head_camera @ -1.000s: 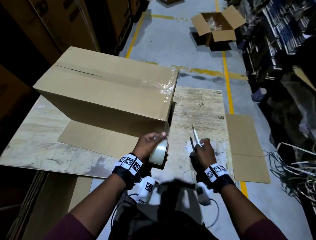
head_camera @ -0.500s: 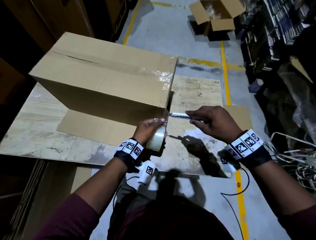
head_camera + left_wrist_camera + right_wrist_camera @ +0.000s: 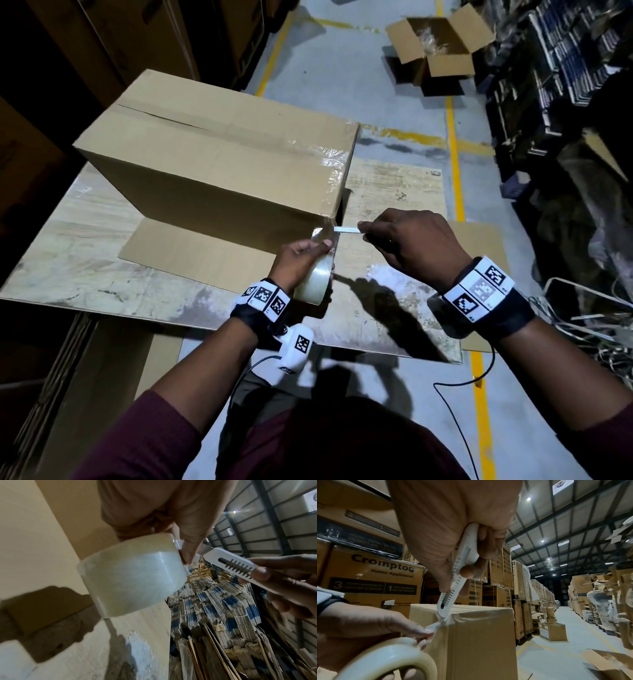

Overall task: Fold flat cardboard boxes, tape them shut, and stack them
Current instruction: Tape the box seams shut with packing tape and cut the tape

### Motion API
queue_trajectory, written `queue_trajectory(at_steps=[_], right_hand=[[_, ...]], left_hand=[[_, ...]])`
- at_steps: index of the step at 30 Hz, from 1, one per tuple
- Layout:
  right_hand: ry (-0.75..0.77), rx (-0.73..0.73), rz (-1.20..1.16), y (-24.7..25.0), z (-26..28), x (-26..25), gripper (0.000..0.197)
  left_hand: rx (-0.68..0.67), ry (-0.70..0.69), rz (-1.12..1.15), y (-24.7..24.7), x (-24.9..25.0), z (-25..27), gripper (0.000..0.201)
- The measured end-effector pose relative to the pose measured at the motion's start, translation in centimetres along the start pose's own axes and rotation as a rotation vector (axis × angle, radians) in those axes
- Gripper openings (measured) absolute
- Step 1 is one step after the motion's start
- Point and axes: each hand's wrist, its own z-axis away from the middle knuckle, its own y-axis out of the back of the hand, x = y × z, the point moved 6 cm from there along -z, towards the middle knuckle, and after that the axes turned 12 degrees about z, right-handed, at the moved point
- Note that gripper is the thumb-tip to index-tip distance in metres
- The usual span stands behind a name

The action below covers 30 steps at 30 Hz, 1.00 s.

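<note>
Tape roll (image 3: 313, 282), clear and shiny, is gripped by the left hand (image 3: 298, 260) at the brown box's (image 3: 219, 164) corner; the right hand (image 3: 416, 248) pinches a white ridged cutter (image 3: 346, 230).

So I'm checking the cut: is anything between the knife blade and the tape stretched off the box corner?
Nothing visible. The right hand holds the cutter with its blade at the taut tape strip; the left hand holds the roll just below.

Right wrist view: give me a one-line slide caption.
Right hand brings a white utility knife to the tape strip between the cardboard box and the left-hand-held tape roll.
</note>
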Motion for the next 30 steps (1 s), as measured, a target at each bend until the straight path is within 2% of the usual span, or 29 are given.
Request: queue_trajectory(at_steps=[4,7,10,12,15,19,22,25,28,30], right_hand=[[-0.008,-0.117,0.071,0.4,-0.6,-0.8,0.015],[-0.043,-0.255,0.183,0.1,-1.3,-1.4,0.017],[-0.069,-0.424,0.327,-1.0,-1.9,-1.5,0.017],[-0.093,-0.463,0.33,-1.1,-1.5,-0.9,0.012],[-0.155,-0.42,0.229,-1.1,0.3,1.4,0.014],[-0.127,-0.304,-0.178,-2.5,4.6,3.7,0.022],[-0.114,-0.175,-0.351,-4.4,6.4,3.3,0.02],[-0.205,-0.053,-0.427,-5.9,5.4,1.9,0.026],[-0.216,-0.047,-0.386,-7.9,3.2,-0.1,0.026],[-0.227,-0.061,-0.349,-9.1,2.0,-0.7,0.026]], left_hand=[[-0.021,0.013,0.026,-0.1,0.1,0.4,0.022],[-0.026,-0.013,0.026,0.1,0.1,0.6,0.031],[-0.035,-0.031,0.027,0.2,0.1,0.7,0.022],[-0.04,-0.043,0.033,0.3,0.2,0.7,0.02],[-0.071,-0.021,0.039,0.4,0.3,1.0,0.022],[-0.116,0.01,0.066,0.2,0.4,1.3,0.021],[-0.144,0.037,0.09,0.0,0.4,1.6,0.019],[-0.159,0.051,0.072,0.1,0.4,1.7,0.019],[-0.171,0.068,0.062,0.3,0.4,1.6,0.029],[-0.191,0.077,0.091,0.2,0.4,2.1,0.023]])
